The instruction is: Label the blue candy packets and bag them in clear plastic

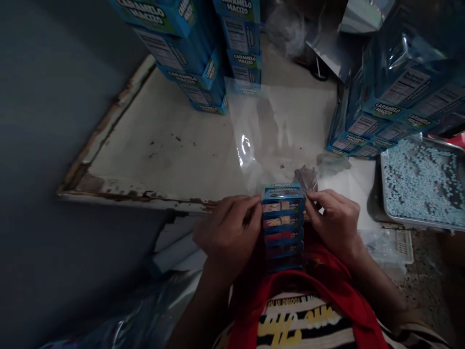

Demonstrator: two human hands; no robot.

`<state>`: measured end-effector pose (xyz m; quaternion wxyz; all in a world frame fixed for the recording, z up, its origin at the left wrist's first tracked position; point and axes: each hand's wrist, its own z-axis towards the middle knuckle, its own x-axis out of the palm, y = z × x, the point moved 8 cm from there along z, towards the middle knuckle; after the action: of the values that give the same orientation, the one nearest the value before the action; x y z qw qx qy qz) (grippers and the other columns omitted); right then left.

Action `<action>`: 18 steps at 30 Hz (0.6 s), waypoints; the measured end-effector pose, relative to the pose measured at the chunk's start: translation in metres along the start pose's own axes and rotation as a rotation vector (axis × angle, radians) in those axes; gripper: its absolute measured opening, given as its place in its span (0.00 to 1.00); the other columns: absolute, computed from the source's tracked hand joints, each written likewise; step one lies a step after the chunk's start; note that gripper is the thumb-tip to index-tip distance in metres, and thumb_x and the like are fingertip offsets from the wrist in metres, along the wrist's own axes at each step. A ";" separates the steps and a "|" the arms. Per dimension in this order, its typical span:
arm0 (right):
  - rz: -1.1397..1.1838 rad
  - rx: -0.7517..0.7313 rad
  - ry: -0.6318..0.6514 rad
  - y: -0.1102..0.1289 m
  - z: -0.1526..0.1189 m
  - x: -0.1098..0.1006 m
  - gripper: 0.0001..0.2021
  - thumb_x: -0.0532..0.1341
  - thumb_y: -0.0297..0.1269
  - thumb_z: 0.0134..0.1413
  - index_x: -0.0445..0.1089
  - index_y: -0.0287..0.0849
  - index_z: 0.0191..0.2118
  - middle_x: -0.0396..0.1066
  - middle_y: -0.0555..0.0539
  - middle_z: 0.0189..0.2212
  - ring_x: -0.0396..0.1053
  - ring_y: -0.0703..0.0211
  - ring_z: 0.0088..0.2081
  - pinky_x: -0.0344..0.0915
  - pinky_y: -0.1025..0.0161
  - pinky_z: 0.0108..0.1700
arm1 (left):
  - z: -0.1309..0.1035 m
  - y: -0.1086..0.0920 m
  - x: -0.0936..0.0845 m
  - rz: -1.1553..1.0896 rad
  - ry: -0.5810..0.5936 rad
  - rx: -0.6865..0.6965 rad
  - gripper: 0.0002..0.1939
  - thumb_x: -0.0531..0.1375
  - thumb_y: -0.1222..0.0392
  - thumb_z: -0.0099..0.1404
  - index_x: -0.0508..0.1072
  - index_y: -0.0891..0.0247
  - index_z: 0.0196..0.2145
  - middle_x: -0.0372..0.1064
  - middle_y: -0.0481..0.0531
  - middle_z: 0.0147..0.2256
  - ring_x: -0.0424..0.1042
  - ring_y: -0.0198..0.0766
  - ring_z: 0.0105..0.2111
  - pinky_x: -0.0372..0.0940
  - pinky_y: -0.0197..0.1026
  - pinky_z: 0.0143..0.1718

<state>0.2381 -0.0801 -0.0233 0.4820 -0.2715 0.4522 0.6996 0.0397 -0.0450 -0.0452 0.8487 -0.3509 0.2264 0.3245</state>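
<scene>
Colours and patterns: blue predominant, red and stripes at 5 o'clock.
Pack (284, 236) at 4 o'clock: blue, with cream, yellow and red panels in descending order. Left stack (189, 80) at 11, middle stack (242, 46) at 12, right stack (394, 104) at 2: blue, white lettering on green. Table (174, 155) at 9: off-white, dark-specked, brown-edged. Bits (417, 167) at 3: pale blue. Apron (341, 281) at 4: red. Shirt (308, 332) at 5: black-and-cream stripes, yellow and white lettering.

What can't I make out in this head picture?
Head view, left hand: exact grip, blurred and dark.
Head view, small box stack: lower labels, in shadow.
Head view, leftmost box stack: top, cut off by upper edge.
Head view, tray: right side, cut by right edge.
</scene>
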 end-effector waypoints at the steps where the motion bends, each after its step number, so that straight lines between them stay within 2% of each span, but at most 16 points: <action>1: -0.033 -0.029 -0.049 0.003 -0.004 -0.001 0.09 0.65 0.33 0.69 0.81 0.45 0.35 0.83 0.52 0.30 0.78 0.65 0.28 0.70 0.68 0.34 | -0.003 0.001 0.000 -0.008 -0.018 -0.027 0.05 0.66 0.67 0.69 0.80 0.60 0.36 0.81 0.47 0.33 0.80 0.36 0.32 0.71 0.37 0.36; 5: -0.078 -0.101 -0.173 0.005 -0.014 0.000 0.09 0.65 0.32 0.69 0.81 0.48 0.36 0.83 0.51 0.30 0.80 0.63 0.29 0.73 0.67 0.34 | -0.010 0.005 0.008 0.011 -0.008 -0.145 0.07 0.63 0.68 0.70 0.80 0.59 0.35 0.81 0.49 0.34 0.80 0.38 0.34 0.72 0.39 0.37; 7: -0.042 -0.103 -0.204 0.002 -0.017 0.001 0.08 0.65 0.32 0.68 0.81 0.48 0.37 0.83 0.51 0.30 0.81 0.62 0.30 0.75 0.66 0.35 | -0.012 0.004 0.011 0.018 -0.026 -0.156 0.08 0.62 0.68 0.70 0.80 0.59 0.35 0.81 0.50 0.34 0.80 0.39 0.35 0.73 0.40 0.39; 9: -0.009 -0.121 -0.226 0.000 -0.021 0.001 0.07 0.66 0.30 0.68 0.81 0.49 0.39 0.83 0.50 0.32 0.81 0.62 0.32 0.77 0.65 0.36 | -0.015 0.000 0.011 -0.009 -0.091 -0.125 0.08 0.62 0.69 0.70 0.81 0.59 0.37 0.81 0.51 0.34 0.81 0.39 0.35 0.74 0.41 0.40; 12: -0.009 -0.232 -0.248 0.002 -0.030 -0.001 0.06 0.66 0.29 0.67 0.80 0.49 0.43 0.84 0.49 0.34 0.81 0.61 0.33 0.78 0.64 0.38 | -0.025 -0.003 0.007 -0.034 -0.202 -0.065 0.08 0.64 0.69 0.68 0.82 0.58 0.39 0.81 0.51 0.34 0.80 0.39 0.33 0.74 0.41 0.40; 15: -0.005 -0.353 -0.232 0.004 -0.041 0.000 0.08 0.67 0.29 0.67 0.78 0.49 0.48 0.85 0.48 0.37 0.82 0.59 0.35 0.78 0.63 0.39 | -0.043 0.004 0.006 0.017 -0.240 -0.035 0.05 0.67 0.66 0.67 0.82 0.58 0.37 0.81 0.52 0.33 0.80 0.40 0.32 0.75 0.42 0.38; 18: 0.010 -0.349 -0.220 -0.002 -0.047 0.006 0.08 0.67 0.29 0.67 0.76 0.48 0.48 0.84 0.48 0.37 0.81 0.60 0.35 0.76 0.63 0.38 | -0.065 0.013 0.008 0.017 -0.258 0.088 0.04 0.70 0.64 0.65 0.81 0.57 0.37 0.80 0.52 0.33 0.80 0.41 0.33 0.75 0.43 0.38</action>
<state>0.2345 -0.1191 -0.0496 0.4704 -0.2706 0.2704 0.7952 0.0261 -0.0831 -0.0978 0.8825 -0.2667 0.1325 0.3640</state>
